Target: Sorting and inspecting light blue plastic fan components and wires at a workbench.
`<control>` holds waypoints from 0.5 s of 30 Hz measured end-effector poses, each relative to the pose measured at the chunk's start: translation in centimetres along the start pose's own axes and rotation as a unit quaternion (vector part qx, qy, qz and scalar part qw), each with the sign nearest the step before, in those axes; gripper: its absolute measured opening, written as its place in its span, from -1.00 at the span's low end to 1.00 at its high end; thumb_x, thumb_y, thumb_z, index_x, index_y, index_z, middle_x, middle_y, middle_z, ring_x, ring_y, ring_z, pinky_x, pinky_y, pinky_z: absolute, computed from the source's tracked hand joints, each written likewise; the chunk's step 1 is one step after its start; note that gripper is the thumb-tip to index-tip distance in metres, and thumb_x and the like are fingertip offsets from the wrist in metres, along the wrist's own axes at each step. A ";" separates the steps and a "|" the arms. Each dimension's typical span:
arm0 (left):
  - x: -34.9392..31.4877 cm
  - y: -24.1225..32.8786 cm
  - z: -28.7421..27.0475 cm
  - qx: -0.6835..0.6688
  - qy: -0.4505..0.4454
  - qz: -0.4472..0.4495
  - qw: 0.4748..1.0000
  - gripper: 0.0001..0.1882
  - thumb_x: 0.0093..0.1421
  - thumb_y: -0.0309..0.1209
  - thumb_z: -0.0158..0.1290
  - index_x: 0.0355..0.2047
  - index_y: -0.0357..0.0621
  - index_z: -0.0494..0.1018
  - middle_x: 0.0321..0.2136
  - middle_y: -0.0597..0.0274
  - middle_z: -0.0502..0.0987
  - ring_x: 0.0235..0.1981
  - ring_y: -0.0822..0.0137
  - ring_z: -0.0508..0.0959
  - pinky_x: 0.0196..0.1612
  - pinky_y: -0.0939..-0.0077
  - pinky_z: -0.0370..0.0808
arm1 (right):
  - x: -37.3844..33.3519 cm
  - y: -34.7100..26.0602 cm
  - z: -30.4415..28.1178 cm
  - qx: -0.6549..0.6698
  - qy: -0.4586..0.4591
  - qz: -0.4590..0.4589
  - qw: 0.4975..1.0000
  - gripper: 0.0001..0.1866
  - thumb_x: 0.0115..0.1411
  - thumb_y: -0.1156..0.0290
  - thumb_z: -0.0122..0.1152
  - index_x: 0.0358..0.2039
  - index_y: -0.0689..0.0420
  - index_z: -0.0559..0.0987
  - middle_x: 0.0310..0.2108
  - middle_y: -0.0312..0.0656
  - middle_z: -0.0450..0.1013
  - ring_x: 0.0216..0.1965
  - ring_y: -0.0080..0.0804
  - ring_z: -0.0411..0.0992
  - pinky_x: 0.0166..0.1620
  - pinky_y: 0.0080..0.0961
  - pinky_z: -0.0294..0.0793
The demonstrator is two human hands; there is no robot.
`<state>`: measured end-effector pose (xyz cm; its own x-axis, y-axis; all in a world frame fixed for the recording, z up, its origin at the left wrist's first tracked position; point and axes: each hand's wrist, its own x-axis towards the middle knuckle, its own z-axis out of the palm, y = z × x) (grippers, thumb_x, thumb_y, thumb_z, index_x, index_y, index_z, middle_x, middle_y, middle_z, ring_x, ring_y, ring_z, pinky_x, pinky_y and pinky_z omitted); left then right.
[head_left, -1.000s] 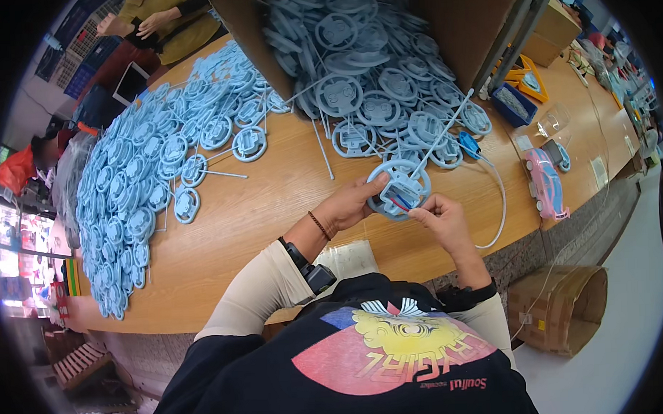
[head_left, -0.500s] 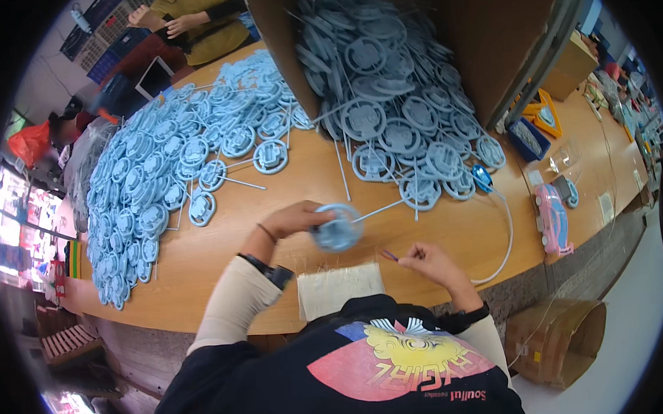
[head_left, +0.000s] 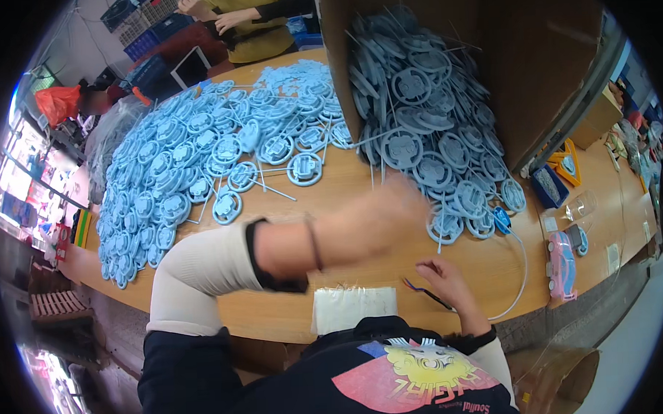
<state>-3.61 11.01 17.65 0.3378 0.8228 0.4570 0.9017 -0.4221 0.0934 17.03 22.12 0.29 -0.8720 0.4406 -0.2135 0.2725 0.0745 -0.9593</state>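
Observation:
My left hand (head_left: 379,223) reaches across the table's middle, smeared by motion, at the near edge of the dark-looking heap of wheel-shaped plastic parts (head_left: 432,170). Whether its fingers grip anything cannot be made out. My right hand (head_left: 447,282) is closed over the table, with a dark cable (head_left: 438,299) at its fingers; thin coloured wire ends stick out leftward. Light blue wheel-shaped parts (head_left: 173,207) with thin rods cover the table's left side. Above that pile, one blurred light blue part (head_left: 249,135) shows edge-on.
A large cardboard box (head_left: 553,60) lies open behind the right heap. A white pad (head_left: 355,308) rests at the table's near edge. To the right are a blue bin (head_left: 548,187), a yellow tray (head_left: 568,162) and a pink toy car (head_left: 562,264). Another person (head_left: 256,27) stands across the table.
My left hand has let go of the blue wheel-shaped part and swung right toward the heap. A blurred part now shows over the left pile. The view has shifted.

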 end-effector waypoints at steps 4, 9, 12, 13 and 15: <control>4.8 11.5 0.4 -0.147 -0.054 0.182 0.971 -0.82 -0.11 -0.39 -0.05 -0.49 -0.21 0.44 -0.51 0.14 0.44 -0.46 0.16 0.43 -0.32 0.30 0.35 | -0.5 -11.1 1.3 0.193 -0.147 0.004 0.970 -0.77 0.14 0.50 0.04 -0.17 0.24 0.46 -0.29 -0.22 0.44 -0.28 -0.55 0.41 -0.24 -0.62 0.40; 6.5 14.8 -3.4 0.082 0.089 0.301 0.946 -0.72 0.01 -0.38 -0.05 -0.32 -0.32 0.48 -0.50 0.08 0.52 -0.41 0.23 0.53 -0.25 0.36 0.41 | -1.0 -17.5 2.0 0.153 -0.188 -0.254 0.936 -0.77 0.12 0.52 0.06 -0.18 0.23 0.49 -0.28 -0.21 0.43 -0.25 -0.53 0.38 -0.24 -0.63 0.37; 7.0 15.1 -4.7 0.071 0.122 0.301 0.943 -0.77 0.04 -0.30 -0.08 -0.42 -0.16 0.47 -0.45 0.21 0.50 -0.36 0.25 0.49 -0.12 0.23 0.35 | -1.0 -18.7 2.4 0.116 -0.193 -0.326 0.918 -0.77 0.10 0.51 0.08 -0.20 0.20 0.50 -0.30 -0.23 0.43 -0.30 -0.53 0.37 -0.26 -0.64 0.35; 7.1 15.1 -4.6 0.067 0.120 0.304 0.943 -0.77 0.04 -0.30 -0.08 -0.42 -0.16 0.47 -0.45 0.21 0.50 -0.36 0.25 0.49 -0.12 0.23 0.35 | -1.1 -18.9 2.5 0.117 -0.188 -0.326 0.919 -0.77 0.10 0.51 0.08 -0.20 0.20 0.50 -0.30 -0.23 0.43 -0.30 -0.53 0.37 -0.26 -0.64 0.35; 7.2 15.0 -4.5 0.082 0.100 0.328 0.936 -0.76 0.05 -0.30 -0.09 -0.43 -0.18 0.47 -0.46 0.21 0.50 -0.37 0.27 0.49 -0.13 0.26 0.35 | -1.1 -19.2 2.8 0.146 -0.196 -0.326 0.913 -0.79 0.07 0.51 0.12 -0.24 0.18 0.52 -0.33 -0.25 0.42 -0.33 -0.53 0.36 -0.30 -0.64 0.34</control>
<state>11.15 8.94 26.31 0.7913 0.3118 0.5259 0.5522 -0.7337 -0.3958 11.64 17.74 18.44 -0.9045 0.0287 0.4256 -0.4265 -0.0598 -0.9025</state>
